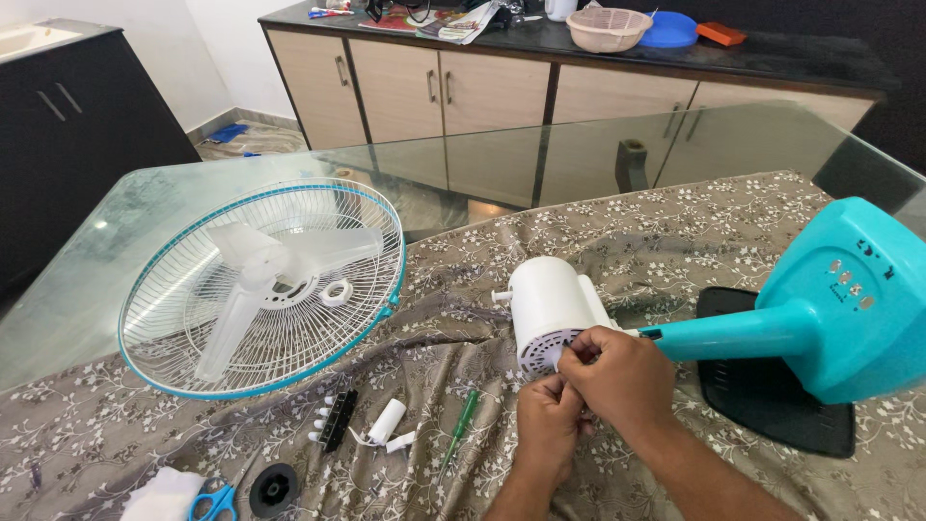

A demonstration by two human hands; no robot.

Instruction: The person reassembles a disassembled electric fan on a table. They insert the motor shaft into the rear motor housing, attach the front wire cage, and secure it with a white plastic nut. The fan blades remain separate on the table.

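On the floral cloth (675, 232), 2 hands (588, 396) pinch the white motor housing (550, 304).

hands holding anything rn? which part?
Both hands, left hand and right hand, pinch at the vented rear edge of the white fan motor housing. Whether a small part sits between the fingers cannot be told.

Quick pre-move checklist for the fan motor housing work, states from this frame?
1. Both hands on the white motor housing: ok; left hand and right hand meet at its vented rear.
2. Housing resting on the cloth: ok.
3. Green screwdriver in reach: ok, lying on the cloth.
4. Blade and grille set aside: ok.
5. What the fingers pinch: cannot tell.
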